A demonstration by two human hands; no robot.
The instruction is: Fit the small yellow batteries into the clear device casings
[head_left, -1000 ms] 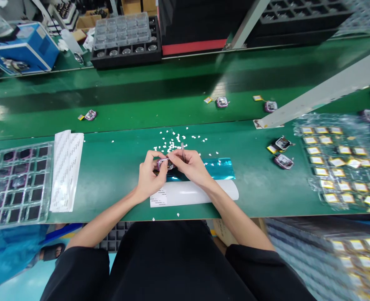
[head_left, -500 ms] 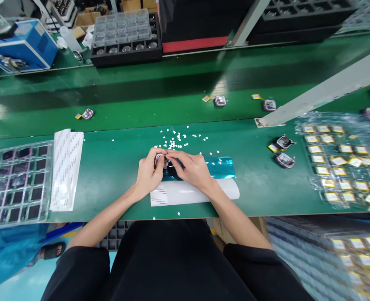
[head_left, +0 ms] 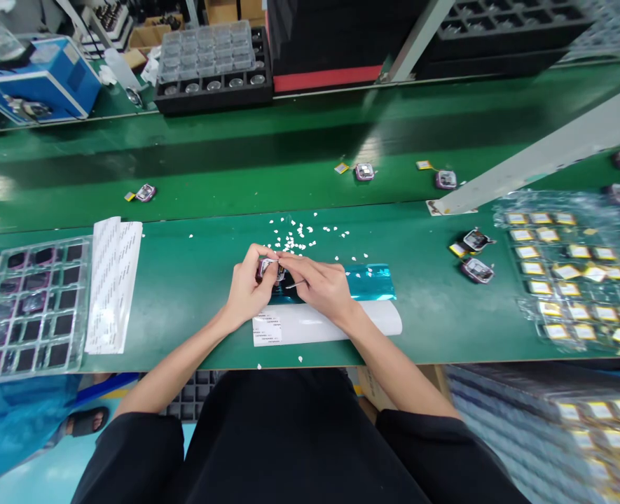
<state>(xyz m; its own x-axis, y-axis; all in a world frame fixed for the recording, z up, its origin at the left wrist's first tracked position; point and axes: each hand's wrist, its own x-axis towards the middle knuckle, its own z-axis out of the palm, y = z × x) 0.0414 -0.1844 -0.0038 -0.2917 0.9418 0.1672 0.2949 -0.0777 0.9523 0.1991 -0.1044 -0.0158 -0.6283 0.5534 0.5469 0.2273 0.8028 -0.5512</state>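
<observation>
My left hand is closed around a small purple-rimmed device casing, with its inner parts facing up. The fingers cover much of the casing. My right hand pinches a thin metal tool, possibly tweezers, and its fingertips meet the casing's edge. What the tool's tip touches is hidden. Beneath both hands lies a shiny blue film strip. Nearer me is a white backing sheet with a printed left end. Many tiny white pieces are scattered just beyond my hands.
At left are a clear tray of dark parts and printed paper strips. Two open casings lie at right, beside a plastic tray of yellow-edged batteries. Casings with batteries sit on the green belt behind. A slanted white post stands at right.
The casings on the belt have shifted slightly left. My hands stay at the same spot, and a little more of the held casing and the thin tool shows.
</observation>
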